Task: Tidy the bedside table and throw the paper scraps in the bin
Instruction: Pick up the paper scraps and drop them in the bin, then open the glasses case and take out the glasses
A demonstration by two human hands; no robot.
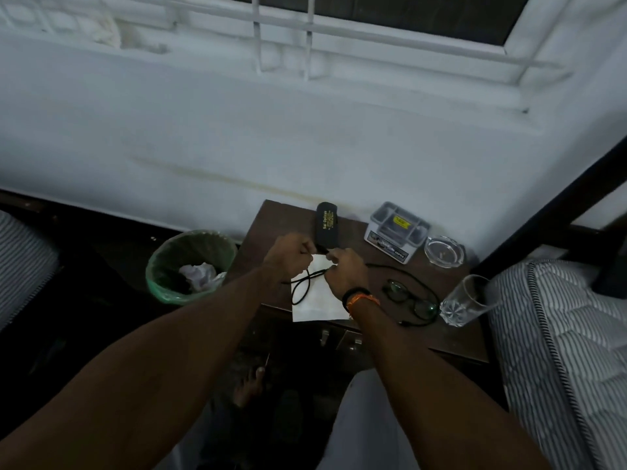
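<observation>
Over the dark wooden bedside table [271, 218], my left hand [288, 252] and my right hand [346, 273] both grip a black cable [298, 290]. Loops of it hang below my hands, and the rest trails right across the table. Beneath my hands lies a white sheet of paper [315, 307]. A black spectacle case [327, 225] with yellow print lies just behind my hands. Left of the table stands a green-lined bin [163, 283] with crumpled white paper [200, 274] inside.
A pair of glasses [409, 300] lies on the table's right part, with a tumbler [463, 301] at its right edge. A glass ashtray [444, 251] and a grey organiser box [397, 230] stand at the back. A striped mattress [559, 334] borders the right side.
</observation>
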